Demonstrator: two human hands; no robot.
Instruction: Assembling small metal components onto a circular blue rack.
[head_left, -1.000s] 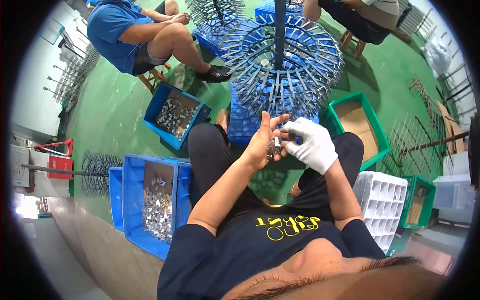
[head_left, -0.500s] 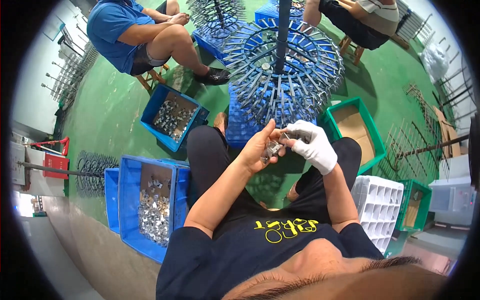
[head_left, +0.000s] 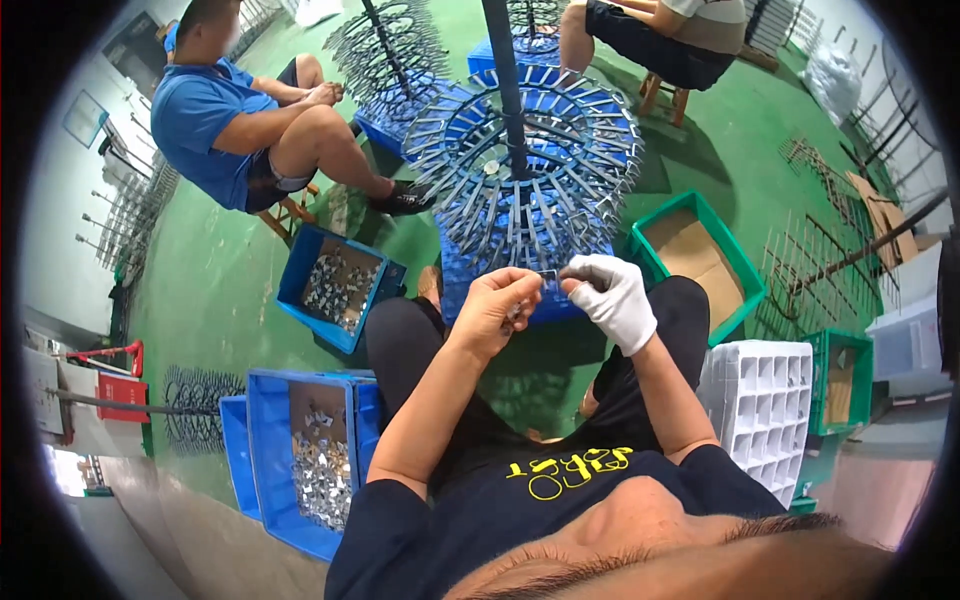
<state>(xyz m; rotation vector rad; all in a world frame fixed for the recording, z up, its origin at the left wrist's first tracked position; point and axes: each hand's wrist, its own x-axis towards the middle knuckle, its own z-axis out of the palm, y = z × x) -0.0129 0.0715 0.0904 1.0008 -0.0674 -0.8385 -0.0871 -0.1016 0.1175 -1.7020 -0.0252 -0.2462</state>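
Observation:
My bare left hand [head_left: 495,312] is closed, with a small shiny metal part [head_left: 547,276] pinched at its fingertips. More small metal pieces [head_left: 515,314] show in its curled lower fingers. Facing it, my right hand [head_left: 615,303] wears a white glove with bare fingertips. Its thumb and fingers are curled together at the other end of the part; what they grip is too small to make out. Just beyond both hands, a round rack [head_left: 520,185] with many metal prongs around a dark pole stands on a blue plastic base [head_left: 465,290].
Blue bins [head_left: 262,440] [head_left: 290,290] of small metal parts stand at my left. On my right are a green crate [head_left: 745,265] lined with cardboard, a white compartment tray [head_left: 765,415] and another green crate [head_left: 840,385]. Two people [head_left: 205,120] [head_left: 690,40] sit on stools beyond.
My hands have drawn slightly apart, and my left hand has turned from palm-up with parts to pinching one part. The view has shifted, so the rack sits lower and further left.

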